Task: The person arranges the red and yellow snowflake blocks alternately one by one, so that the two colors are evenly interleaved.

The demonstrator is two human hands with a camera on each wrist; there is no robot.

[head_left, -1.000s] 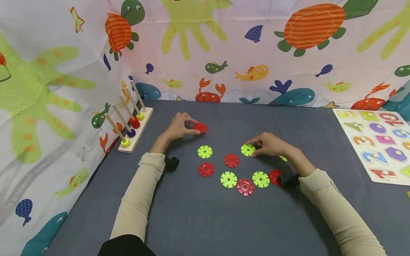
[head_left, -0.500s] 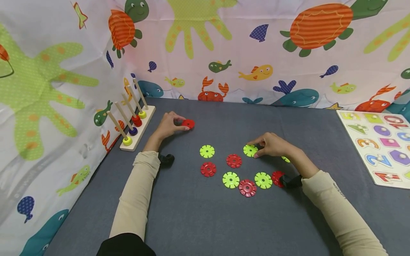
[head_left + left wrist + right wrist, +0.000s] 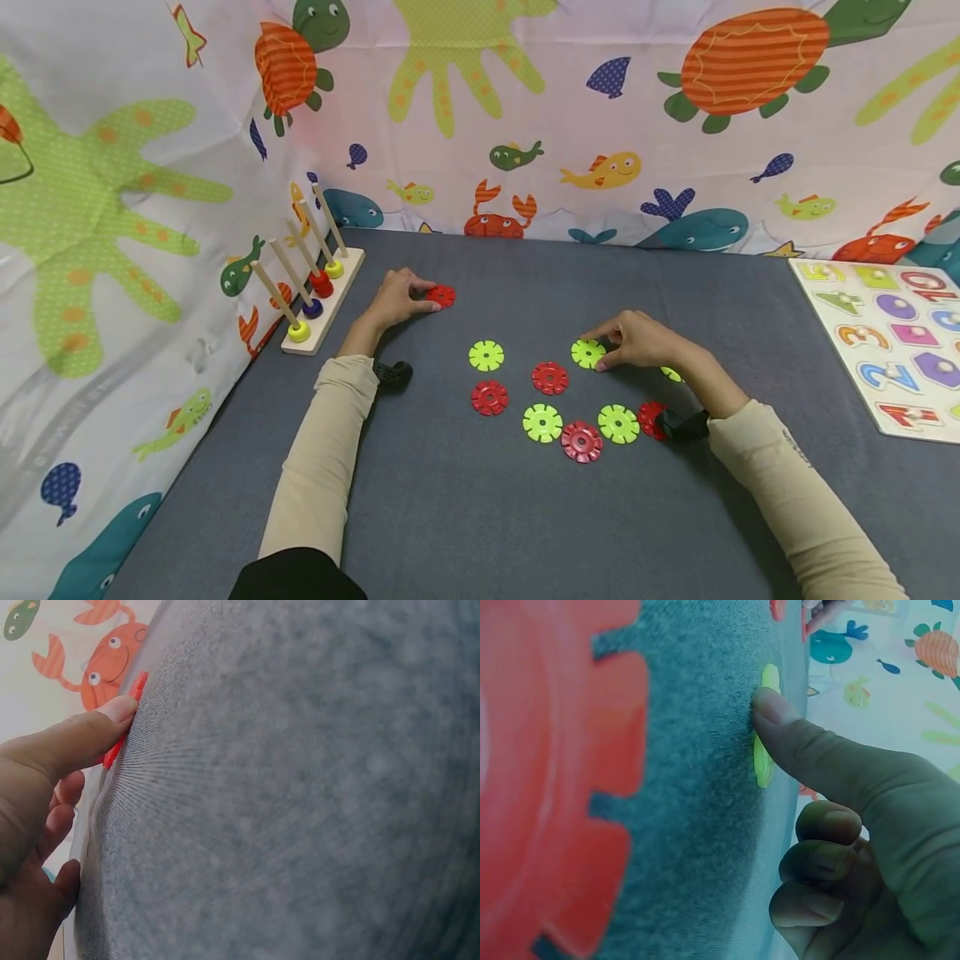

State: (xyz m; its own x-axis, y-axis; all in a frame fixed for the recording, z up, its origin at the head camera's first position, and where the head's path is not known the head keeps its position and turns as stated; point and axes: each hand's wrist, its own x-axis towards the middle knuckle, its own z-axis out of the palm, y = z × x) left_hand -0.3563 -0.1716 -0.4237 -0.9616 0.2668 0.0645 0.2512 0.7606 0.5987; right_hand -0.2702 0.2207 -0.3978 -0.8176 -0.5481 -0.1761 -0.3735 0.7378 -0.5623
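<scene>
At the back left, my left hand [image 3: 397, 300] pinches a red notched plastic disc [image 3: 442, 296] between thumb and fingers, low over the grey cloth. In the left wrist view the thumb presses the edge of this red disc [image 3: 114, 754], its face close along the cloth. My right hand [image 3: 637, 340] holds a yellow-green notched disc [image 3: 587, 353] by its edges, thumb at the near side; its other fingers are curled under in the right wrist view. Near that wrist lie a red disc [image 3: 651, 419], partly covered by the wrist camera, and a yellow-green disc [image 3: 671, 374] mostly hidden behind the wrist.
Between and below the hands lie several loose discs, among them a yellow-green disc [image 3: 487, 356] and a red disc [image 3: 490, 398]. A wooden peg stand [image 3: 330, 312] with coloured rings stands at left, a number puzzle board [image 3: 862, 304] at right. A printed curtain [image 3: 450, 167] borders the table.
My left hand has carried the red disc leftward and set it down low at the cloth. The right hand stays on its yellow-green disc; the head view has shifted slightly.
</scene>
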